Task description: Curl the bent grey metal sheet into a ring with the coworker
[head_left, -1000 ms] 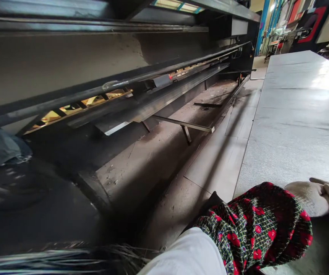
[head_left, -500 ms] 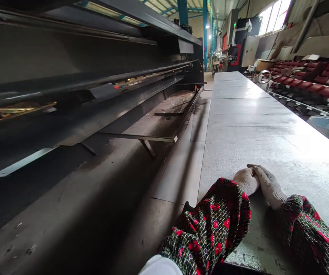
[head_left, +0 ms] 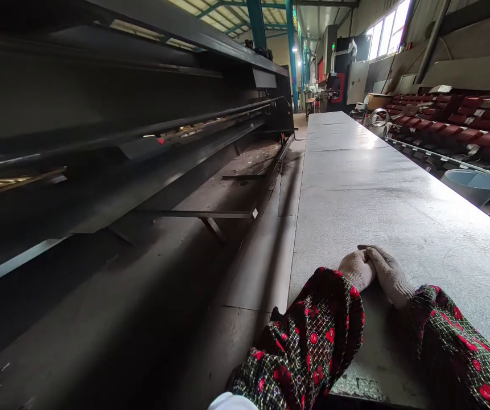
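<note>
A long black machine (head_left: pixel 163 91) fills the left side. Beside it, past a strip of floor (head_left: pixel 248 267), a long silver table (head_left: pixel 381 188) stretches far ahead, with its near part right under the hands. If its edge is sharp, a hard rub could cut a glove. On the right are red rows (head_left: pixel 453 128) and a pale blue tub (head_left: pixel 470 191). A black bar (head_left: pixel 193 214) sticks out low; a foot could trip on it if someone does not look. The baggy left sleeve (head_left: pixel 304 341) and right sleeve (head_left: pixel 462 347) could snag if they brush a corner. The gloved left hand (head_left: pixel 358 270) sits under the right hand (head_left: pixel 390 276). I cannot tell how far open the fingers (head_left: pixel 373 253) are, or if they hold anything.
</note>
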Motion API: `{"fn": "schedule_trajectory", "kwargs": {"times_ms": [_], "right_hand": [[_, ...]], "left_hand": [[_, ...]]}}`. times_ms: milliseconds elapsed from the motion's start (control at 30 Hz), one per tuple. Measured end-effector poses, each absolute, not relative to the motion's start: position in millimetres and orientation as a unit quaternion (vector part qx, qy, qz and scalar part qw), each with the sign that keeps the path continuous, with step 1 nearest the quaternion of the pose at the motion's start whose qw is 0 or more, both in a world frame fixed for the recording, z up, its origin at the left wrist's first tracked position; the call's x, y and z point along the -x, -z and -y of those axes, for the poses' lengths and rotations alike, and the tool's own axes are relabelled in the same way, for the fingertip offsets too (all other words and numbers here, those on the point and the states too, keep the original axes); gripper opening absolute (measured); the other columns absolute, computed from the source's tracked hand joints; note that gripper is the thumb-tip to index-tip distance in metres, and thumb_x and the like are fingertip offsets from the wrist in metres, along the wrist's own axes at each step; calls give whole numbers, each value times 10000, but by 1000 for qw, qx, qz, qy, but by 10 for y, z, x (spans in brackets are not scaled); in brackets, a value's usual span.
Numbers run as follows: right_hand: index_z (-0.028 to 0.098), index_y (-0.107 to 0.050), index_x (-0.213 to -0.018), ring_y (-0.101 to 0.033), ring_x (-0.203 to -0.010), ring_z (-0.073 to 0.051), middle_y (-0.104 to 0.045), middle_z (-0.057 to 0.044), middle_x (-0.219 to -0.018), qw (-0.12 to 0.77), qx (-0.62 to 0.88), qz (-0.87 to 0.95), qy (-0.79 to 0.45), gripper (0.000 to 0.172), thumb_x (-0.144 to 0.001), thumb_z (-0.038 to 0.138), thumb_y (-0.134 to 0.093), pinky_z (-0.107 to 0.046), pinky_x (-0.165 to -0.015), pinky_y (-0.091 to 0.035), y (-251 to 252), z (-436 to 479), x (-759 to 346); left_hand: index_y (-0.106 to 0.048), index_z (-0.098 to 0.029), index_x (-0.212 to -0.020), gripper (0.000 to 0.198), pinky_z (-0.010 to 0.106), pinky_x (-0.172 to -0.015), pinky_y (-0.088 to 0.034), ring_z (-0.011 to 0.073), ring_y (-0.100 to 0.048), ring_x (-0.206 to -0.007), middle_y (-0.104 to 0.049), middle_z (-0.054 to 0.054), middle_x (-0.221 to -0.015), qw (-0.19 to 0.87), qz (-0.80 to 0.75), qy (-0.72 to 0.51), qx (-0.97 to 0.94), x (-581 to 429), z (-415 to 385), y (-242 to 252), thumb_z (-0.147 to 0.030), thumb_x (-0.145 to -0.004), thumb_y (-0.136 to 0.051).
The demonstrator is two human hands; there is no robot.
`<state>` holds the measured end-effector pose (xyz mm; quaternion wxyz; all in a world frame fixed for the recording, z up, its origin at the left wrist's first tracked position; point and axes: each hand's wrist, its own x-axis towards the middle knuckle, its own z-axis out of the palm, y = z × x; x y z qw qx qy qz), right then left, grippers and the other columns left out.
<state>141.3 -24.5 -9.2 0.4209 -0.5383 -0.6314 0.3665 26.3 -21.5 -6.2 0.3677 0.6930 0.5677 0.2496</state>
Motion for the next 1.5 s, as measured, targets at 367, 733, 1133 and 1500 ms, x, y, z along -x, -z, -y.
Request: {"fn": "schedule_trajectory", "kwargs": {"times_ms": [367, 733, 1133, 1500], "right_hand": [[266, -606, -1152, -561, -1061, -207, -643, -25, -1126, 432, 543, 627, -355, 415, -857, 454, -383, -350, -952, -422, 82, 264, -1387], [264, -599, -1156, -560, -1062, -199, -635, -30, -1141, 429, 539, 625, -367, 410, -854, 447, -391, -344, -954, -421, 67, 259, -1400], [259, -617, -1126, -566, -1052, -199, -646, -30, -1120, 429, 542, 622, -368, 398, -849, 441, -398, -352, -974, -401, 35, 266, -1388], [273, -600, -1147, -561, -1066, -195, -630, -17, -1153, 420, 543, 632, -359, 401, -861, 448, -381, -341, -963, -407, 71, 255, -1403]], "left_hand": [[-661, -242, -1013, 393, 233, -660, -438, 174, -614, -792, -689, 56, -907, 362, -574, -240, -694, -281, 212, 33, -425, -848, -355], [-667, -243, -1000, 394, 243, -643, -441, 175, -612, -763, -690, 52, -885, 365, -576, -245, -689, -278, 209, 51, -418, -844, -351], [-667, -286, -985, 384, 250, -645, -440, 187, -622, -789, -693, 36, -888, 356, -579, -251, -689, -292, 190, 100, -458, -836, -357], [-663, -265, -1015, 392, 248, -683, -450, 179, -614, -804, -690, 44, -909, 354, -575, -248, -694, -279, 195, 80, -437, -842, -356]]}}
